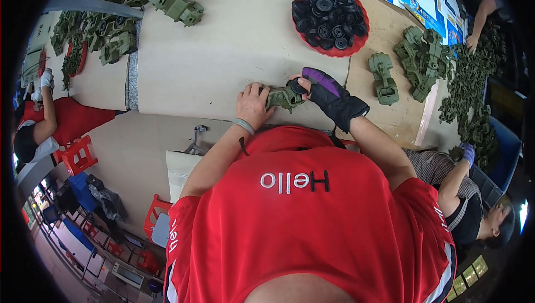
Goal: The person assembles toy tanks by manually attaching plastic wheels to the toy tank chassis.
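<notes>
The bare left hand [254, 105] grasps the left end of an olive-green plastic toy vehicle body [283, 98], which is at the near edge of the pale table [217, 41]. The right hand [330, 95], in a black and purple fingerless glove, pinches a round black plastic wheel [298, 86] against the other end; whether it is seated, I cannot tell. In my judgement, this piece is partway done. Many loose black wheels [326, 16] remain in a red scalloped bowl [344, 53], and a separate olive-green body [383, 79] lies below it, to the right. Wide bare surface is open beyond the left hand; the right side is more crowded.
</notes>
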A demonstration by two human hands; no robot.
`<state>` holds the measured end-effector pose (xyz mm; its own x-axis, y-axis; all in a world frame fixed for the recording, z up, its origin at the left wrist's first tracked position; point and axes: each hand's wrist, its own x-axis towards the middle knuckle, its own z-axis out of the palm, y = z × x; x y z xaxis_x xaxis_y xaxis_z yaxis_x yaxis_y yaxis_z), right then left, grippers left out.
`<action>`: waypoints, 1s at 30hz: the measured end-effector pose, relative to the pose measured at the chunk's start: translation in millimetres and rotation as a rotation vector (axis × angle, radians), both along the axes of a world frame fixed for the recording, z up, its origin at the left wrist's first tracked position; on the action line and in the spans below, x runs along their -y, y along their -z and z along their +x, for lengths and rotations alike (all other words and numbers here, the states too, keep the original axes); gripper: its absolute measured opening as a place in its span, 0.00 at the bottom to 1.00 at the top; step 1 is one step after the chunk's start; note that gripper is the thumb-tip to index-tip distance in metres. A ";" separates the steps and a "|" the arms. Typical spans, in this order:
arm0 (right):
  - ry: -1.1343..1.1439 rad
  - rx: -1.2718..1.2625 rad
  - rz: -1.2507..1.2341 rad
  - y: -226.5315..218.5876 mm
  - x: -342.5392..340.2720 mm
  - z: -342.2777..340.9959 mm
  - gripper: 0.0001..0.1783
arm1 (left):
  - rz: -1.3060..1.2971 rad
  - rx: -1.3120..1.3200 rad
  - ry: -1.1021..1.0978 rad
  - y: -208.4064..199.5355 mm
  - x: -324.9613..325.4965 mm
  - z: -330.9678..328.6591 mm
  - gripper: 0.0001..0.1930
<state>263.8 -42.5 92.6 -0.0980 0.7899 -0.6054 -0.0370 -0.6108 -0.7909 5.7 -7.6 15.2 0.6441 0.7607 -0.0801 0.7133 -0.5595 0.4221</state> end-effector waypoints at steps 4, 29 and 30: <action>-0.314 0.425 0.401 13.6 -3.5 -5.1 0.19 | -0.009 -0.001 -0.002 -1.2 -0.6 0.4 0.32; -0.343 1.000 0.820 5.6 -48.4 -16.2 0.18 | -0.031 0.029 0.005 1.6 -0.7 -1.9 0.31; -0.540 1.064 0.960 5.6 -57.4 -22.1 0.23 | -0.048 0.034 0.006 1.0 -2.4 -0.3 0.30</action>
<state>241.7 15.0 87.0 -0.3582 0.9254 0.1240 0.8364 0.3771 -0.3977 5.4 -5.2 14.3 0.6515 0.7527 -0.0941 0.6948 -0.5423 0.4725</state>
